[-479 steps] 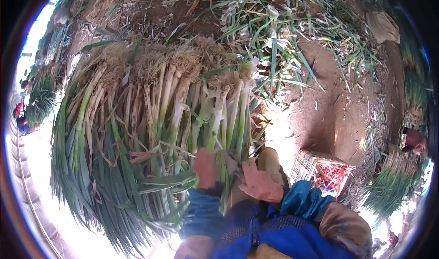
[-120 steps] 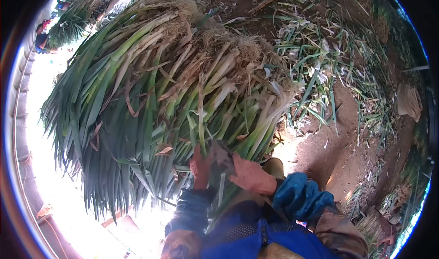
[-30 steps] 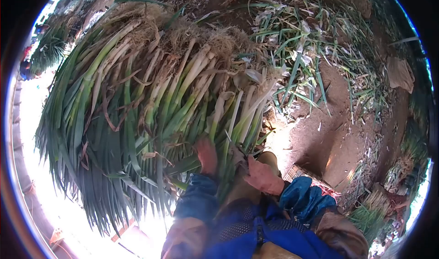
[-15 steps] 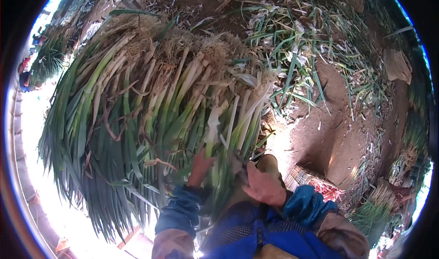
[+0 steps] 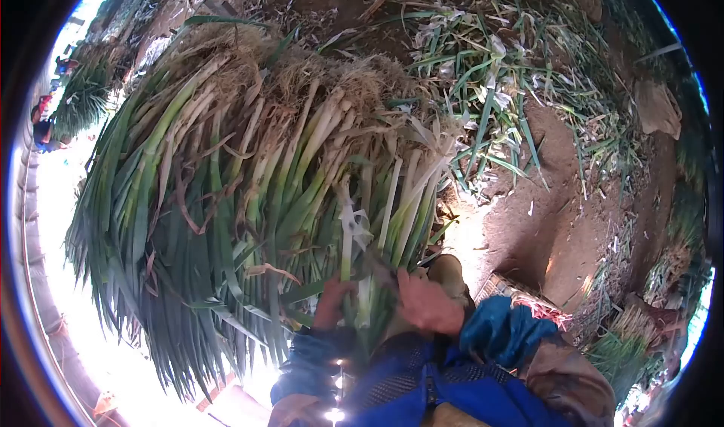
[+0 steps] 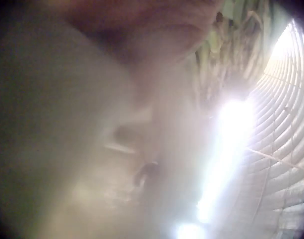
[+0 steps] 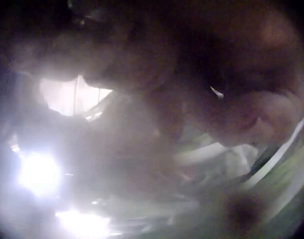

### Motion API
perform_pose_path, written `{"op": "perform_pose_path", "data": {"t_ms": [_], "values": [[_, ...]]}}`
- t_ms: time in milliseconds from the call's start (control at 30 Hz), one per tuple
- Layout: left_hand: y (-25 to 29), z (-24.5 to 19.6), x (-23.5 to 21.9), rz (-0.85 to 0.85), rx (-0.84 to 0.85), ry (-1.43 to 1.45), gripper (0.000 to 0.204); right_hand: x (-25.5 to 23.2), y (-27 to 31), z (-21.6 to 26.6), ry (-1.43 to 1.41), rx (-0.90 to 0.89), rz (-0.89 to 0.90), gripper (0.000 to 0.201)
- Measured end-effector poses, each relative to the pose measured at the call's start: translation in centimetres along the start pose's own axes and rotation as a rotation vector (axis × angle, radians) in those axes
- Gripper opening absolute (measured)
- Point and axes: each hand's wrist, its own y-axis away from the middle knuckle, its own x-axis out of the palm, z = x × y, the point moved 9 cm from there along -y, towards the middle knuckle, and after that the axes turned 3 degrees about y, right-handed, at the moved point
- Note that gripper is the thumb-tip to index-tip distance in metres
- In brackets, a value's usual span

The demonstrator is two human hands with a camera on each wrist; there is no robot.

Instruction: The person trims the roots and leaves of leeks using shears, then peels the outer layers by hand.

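Just left of the right hand (image 5: 431, 305), the left hand (image 5: 330, 304) grips a pale stalk (image 5: 347, 238), whose white end, with loose whitish skin, points away from the person. Blurred green leaves (image 5: 363, 303) run between the two hands. At the right hand's fingertips is a dark, smeared shape (image 5: 383, 270) too blurred to name; whether that hand is closed on it I cannot tell, and the wrist views are mostly haze. Blue cuffs, left (image 5: 305, 355) and right (image 5: 501, 325), cover the wrists, with a blue garment (image 5: 479, 397) below them.

Beyond and to the left of the left hand spreads a big pile of long green stalks (image 5: 219, 186), roots on the far side, leaves trailing toward the person. Farther out, ahead and to the right of the right hand, leafy scraps (image 5: 490, 80) litter brown soil (image 5: 554, 193). Nearer on that side sits a crate (image 5: 494, 285) with reddish strands (image 5: 547, 312) in it.
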Motion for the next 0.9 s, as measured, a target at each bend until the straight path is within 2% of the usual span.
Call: {"op": "perform_pose_path", "data": {"t_ms": [33, 100, 133, 200, 233, 333, 400, 467, 533, 600, 633, 733, 833, 900], "values": [[-0.5, 1.4, -0.8, 0.017, -0.007, 0.040, 0.037, 0.5, 1.1, 0.9, 0.030, -0.040, 0.037, 0.055], [-2.0, 5.0, -3.0, 0.048, -0.015, 0.116, 0.038, 1.2, 0.8, 0.7, -0.011, 0.004, 0.065, 0.044], [-1.3, 4.4, -2.3, 0.053, -0.031, 0.097, 0.037, 1.7, 0.5, 0.6, -0.036, 0.024, 0.081, 0.039], [1.0, 2.1, 0.1, 0.062, -0.061, 0.058, 0.034, 2.7, -2.8, -2.0, 0.022, 0.124, -0.033, 0.038], [0.8, 2.2, -0.4, 0.020, -0.022, 0.020, 0.034, 2.3, -3.9, -3.0, 0.051, 0.177, -0.087, 0.038], [-0.1, 3.0, -1.6, -0.091, 0.083, -0.129, 0.031, 1.8, -4.3, -3.3, -0.026, 0.135, -0.079, 0.055], [-0.8, 3.6, -1.7, -0.154, 0.147, -0.263, 0.029, 2.2, -1.7, -1.4, 0.073, 0.107, 0.008, 0.055], [-1.4, 4.6, -2.3, -0.257, 0.141, -0.459, 0.035, 2.8, 0.4, -0.6, 0.066, 0.088, 0.055, 0.057], [-0.7, 4.5, -2.2, -0.370, 0.066, -0.707, 0.042, 3.2, 1.7, -0.5, -0.064, 0.081, 0.064, 0.059], [-0.6, 3.5, -1.3, -0.484, -0.066, -1.002, 0.051, 2.9, 0.2, -1.6, 0.062, 0.160, -0.017, 0.061], [-0.3, 2.9, -0.4, -0.478, -0.091, -1.037, 0.053, 2.9, -0.7, -2.4, 0.124, 0.202, -0.058, 0.062], [0.7, 1.9, 1.2, -0.474, -0.167, -1.130, 0.057, 3.5, -4.4, -3.4, 0.101, 0.121, -0.060, 0.060], [1.3, 1.4, 1.7, -0.485, -0.183, -1.191, 0.058, 3.2, -3.2, -2.0, 0.130, 0.210, -0.023, 0.044], [1.5, 0.9, 2.5, -0.479, -0.129, -1.225, 0.059, 3.4, -1.8, -1.3, 0.248, 0.144, -0.056, 0.043]]}}
